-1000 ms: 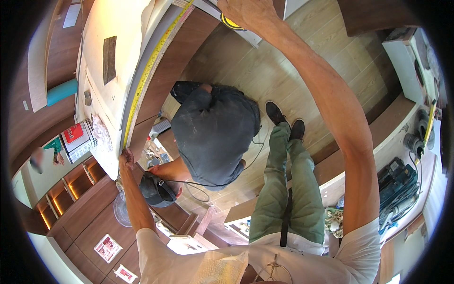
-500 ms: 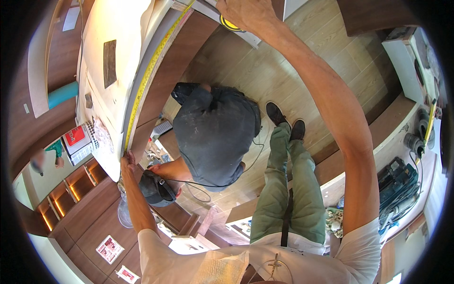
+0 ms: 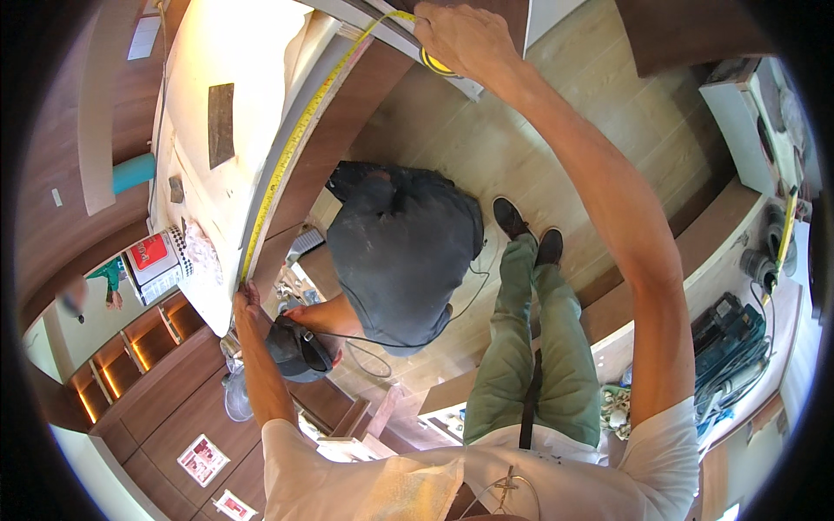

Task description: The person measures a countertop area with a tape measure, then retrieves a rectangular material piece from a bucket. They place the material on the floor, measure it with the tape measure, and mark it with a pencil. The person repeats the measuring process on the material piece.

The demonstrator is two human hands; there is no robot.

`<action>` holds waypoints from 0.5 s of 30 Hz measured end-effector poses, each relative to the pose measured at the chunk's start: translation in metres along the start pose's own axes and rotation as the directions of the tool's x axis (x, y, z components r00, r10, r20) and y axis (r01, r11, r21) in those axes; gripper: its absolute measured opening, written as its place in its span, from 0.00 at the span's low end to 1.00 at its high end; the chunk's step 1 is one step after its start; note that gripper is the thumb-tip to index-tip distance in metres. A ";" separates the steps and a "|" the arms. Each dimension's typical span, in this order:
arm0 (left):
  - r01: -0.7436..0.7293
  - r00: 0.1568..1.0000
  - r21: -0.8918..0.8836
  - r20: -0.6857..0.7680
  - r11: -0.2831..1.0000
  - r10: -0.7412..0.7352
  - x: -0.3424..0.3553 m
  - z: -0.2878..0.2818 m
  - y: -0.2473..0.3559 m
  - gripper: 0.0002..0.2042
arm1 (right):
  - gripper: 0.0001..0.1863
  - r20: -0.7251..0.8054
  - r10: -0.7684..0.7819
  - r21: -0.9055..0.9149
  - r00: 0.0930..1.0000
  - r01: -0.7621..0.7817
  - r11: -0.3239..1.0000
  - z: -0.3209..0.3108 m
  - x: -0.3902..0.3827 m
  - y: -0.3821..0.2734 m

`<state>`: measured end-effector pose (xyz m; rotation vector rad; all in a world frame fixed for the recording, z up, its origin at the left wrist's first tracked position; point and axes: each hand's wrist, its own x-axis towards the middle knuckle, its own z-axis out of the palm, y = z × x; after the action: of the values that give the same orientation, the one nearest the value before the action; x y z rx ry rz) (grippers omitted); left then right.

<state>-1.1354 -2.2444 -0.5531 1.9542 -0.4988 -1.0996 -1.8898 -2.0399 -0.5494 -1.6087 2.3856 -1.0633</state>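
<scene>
A yellow tape measure blade (image 3: 300, 130) is drawn out along the grey front edge of a white-topped counter (image 3: 252, 187). At the counter's near corner my left hand (image 3: 247, 298) has its fingers closed on the blade's lower end. My right hand (image 3: 469, 39), at the top of the view, wraps around the tape measure case (image 3: 437, 62), whose black and yellow side shows below the palm. Close to my right hand the blade arches over the counter's far corner. The blade's tip is hidden by my left fingers.
A person in dark clothes and a cap (image 3: 400, 252) crouches beneath the counter front, close to my left forearm. A cable (image 3: 373, 369) loops on the floor. A spiral notepad (image 3: 156, 260) lies on the counter. Power tools (image 3: 734, 334) sit on the right-hand bench.
The view has shifted slightly, so more of the far corner shows. The blade's bend beside my right hand is now visible. Both hands keep their grip.
</scene>
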 end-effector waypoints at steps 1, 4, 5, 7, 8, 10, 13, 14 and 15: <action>-0.006 0.999 0.002 0.044 1.000 0.006 -0.002 0.000 -0.001 0.08 | 0.12 0.056 0.035 -0.007 0.998 -0.034 0.999 -0.001 -0.001 0.000; 0.023 0.998 0.052 0.050 0.998 -0.026 -0.007 -0.001 -0.003 0.08 | 0.13 0.187 0.104 -0.024 0.977 -0.101 0.995 -0.007 -0.007 0.001; 0.046 0.994 0.044 0.100 0.998 -0.050 -0.009 -0.002 -0.005 0.08 | 0.13 0.212 0.109 -0.021 0.971 -0.107 0.994 -0.012 -0.015 0.004; 0.039 0.997 0.118 0.064 0.992 -0.047 -0.011 -0.001 -0.011 0.10 | 0.13 0.317 0.090 -0.093 0.944 -0.063 0.994 -0.029 -0.032 0.010; 0.042 0.997 0.094 0.056 0.995 -0.047 -0.012 -0.002 -0.013 0.10 | 0.13 0.351 0.127 -0.021 0.928 -0.128 0.992 -0.041 -0.044 0.013; -0.055 0.998 0.059 0.018 0.997 0.054 -0.018 -0.003 -0.024 0.10 | 0.13 0.399 0.128 -0.072 0.908 -0.108 0.992 -0.066 -0.064 0.017; -0.226 0.972 0.085 0.078 0.970 0.220 -0.038 0.000 -0.034 0.07 | 0.13 0.455 0.049 -0.057 0.889 -0.025 0.998 -0.110 -0.088 0.014; -0.239 0.971 0.167 0.044 0.957 0.235 -0.049 0.004 -0.036 0.06 | 0.12 0.538 0.031 0.002 0.842 -0.038 0.999 -0.128 -0.092 0.011; -0.281 0.959 0.216 0.033 0.935 0.281 -0.061 0.009 -0.038 0.05 | 0.12 0.609 0.022 -0.003 0.793 -0.025 1.000 -0.147 -0.096 0.004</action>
<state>-1.1776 -2.1851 -0.5550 1.9913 -0.9042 -0.8927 -1.9119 -1.8846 -0.4702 -1.5946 1.9457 -0.4298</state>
